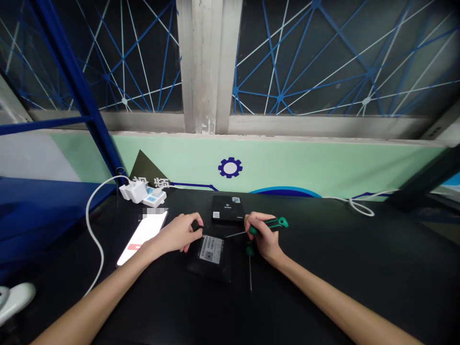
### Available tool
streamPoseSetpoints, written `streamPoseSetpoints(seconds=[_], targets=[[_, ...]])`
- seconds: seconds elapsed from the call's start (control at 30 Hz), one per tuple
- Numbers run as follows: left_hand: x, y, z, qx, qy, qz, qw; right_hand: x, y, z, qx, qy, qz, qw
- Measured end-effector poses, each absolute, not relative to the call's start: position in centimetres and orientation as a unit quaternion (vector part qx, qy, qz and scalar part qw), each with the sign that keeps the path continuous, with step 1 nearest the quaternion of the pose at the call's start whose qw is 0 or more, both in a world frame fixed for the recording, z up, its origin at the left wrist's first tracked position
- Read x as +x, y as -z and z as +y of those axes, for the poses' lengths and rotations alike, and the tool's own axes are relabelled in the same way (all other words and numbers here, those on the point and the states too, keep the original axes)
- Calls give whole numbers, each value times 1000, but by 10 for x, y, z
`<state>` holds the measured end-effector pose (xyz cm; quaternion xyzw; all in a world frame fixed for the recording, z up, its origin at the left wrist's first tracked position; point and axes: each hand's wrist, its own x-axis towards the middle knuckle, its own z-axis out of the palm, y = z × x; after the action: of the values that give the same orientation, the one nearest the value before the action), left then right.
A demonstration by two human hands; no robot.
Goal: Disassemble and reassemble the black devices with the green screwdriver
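A black drive-like case with a white printed label (211, 249) lies in front of me on the dark table. At its far left corner is my left hand (184, 232), thumb and fingers pinched together around something small and dark that I cannot make out. My right hand (263, 235) grips a green-handled screwdriver (278, 224), held nearly level, its thin shaft reaching left toward the case's far right corner. Whether the tip touches the case, I cannot tell. Beneath the right hand, a second green-handled screwdriver (250, 268) rests on the table, its shaft toward me.
Beyond the case lies another black flat box (227, 209) with small stickers. A phone with a lit screen (143, 235) is beside my left forearm. A power strip (155, 196) with a white charger (133, 192) and cable (94, 230) stands back left, by the wall.
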<state>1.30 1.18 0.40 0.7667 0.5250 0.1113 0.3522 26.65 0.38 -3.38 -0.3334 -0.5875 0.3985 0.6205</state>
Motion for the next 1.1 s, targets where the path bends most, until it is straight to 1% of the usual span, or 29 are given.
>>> streamPoseSetpoints(seconds=[0.27,0.43,0.63,0.73,1.1], targets=[[15,-6,11,757,-110,527,371,266,22,0,-363,-393,-604,591],[16,-5,12,753,-110,529,375,253,13,-1,-390,-422,-550,606],[16,-3,13,752,-121,522,384,248,22,4,-351,-454,-588,570],[16,-2,14,750,-122,520,389,248,27,4,-353,-459,-601,551],[14,-1,13,756,-132,509,390,247,26,2,-396,-462,-575,548]])
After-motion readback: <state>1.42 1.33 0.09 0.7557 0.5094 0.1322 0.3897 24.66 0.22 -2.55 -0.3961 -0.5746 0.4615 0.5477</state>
